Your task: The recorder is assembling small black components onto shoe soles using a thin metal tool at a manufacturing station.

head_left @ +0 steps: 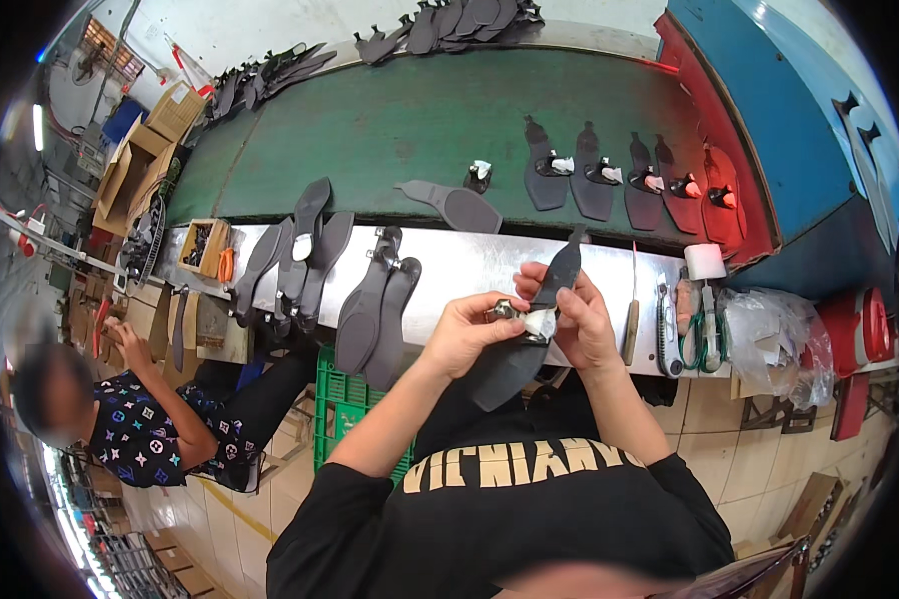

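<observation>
Above my lap, at the near edge of the metal bench, both hands hold a dark sandal. Its narrow end points up and away, and its broad end hangs toward me. My left hand pinches the strap by a shiny metallic piece. A crumpled white wad sits at the strap between my hands. My right hand grips the narrow part of the sole, thumb on the near face and fingers behind. The fingertips behind the sole are partly hidden.
A metal bench fronts a green conveyor belt carrying several sandals. More soles lie left. To the right are a wooden-handled blade, a utility knife, scissors and a plastic bag. A co-worker sits left.
</observation>
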Action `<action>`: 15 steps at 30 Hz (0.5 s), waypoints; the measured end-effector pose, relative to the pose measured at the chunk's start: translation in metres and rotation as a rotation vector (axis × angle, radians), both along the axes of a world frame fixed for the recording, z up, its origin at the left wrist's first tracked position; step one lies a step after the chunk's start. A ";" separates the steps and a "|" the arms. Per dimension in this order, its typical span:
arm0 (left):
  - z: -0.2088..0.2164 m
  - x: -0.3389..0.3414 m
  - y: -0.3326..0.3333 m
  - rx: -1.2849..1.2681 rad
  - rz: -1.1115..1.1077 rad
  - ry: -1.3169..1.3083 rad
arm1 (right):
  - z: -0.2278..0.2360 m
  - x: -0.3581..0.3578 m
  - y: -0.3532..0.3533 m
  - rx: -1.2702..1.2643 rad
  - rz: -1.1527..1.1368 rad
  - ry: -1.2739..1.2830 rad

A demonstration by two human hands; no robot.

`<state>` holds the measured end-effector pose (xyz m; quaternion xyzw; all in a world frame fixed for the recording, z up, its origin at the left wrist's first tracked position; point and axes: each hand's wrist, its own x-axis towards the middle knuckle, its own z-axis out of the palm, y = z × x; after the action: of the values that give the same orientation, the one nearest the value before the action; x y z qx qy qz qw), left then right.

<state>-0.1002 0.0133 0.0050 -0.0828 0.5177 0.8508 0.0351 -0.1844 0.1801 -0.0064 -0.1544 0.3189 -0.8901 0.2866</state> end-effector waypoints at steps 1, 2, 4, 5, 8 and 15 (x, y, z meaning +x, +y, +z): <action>-0.006 0.008 -0.001 -0.032 -0.009 -0.015 | -0.003 0.001 0.003 0.015 0.015 -0.035; -0.010 0.016 -0.003 -0.065 -0.016 -0.029 | -0.004 0.003 0.005 0.029 0.031 -0.070; -0.013 0.024 -0.005 -0.015 0.054 -0.003 | 0.013 0.000 0.020 0.085 -0.002 -0.140; -0.013 0.028 -0.007 0.027 0.118 0.032 | 0.012 -0.004 0.029 0.061 -0.025 -0.097; -0.011 0.041 -0.015 0.035 0.187 -0.081 | 0.020 0.008 0.037 0.086 -0.019 0.007; -0.012 0.051 -0.019 0.042 0.193 0.003 | 0.023 0.054 0.034 0.663 0.032 0.410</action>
<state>-0.0489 -0.0056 -0.0066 -0.1304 0.4894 0.8610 -0.0462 -0.1307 0.2145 0.0166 -0.2332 0.6372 -0.6849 0.2653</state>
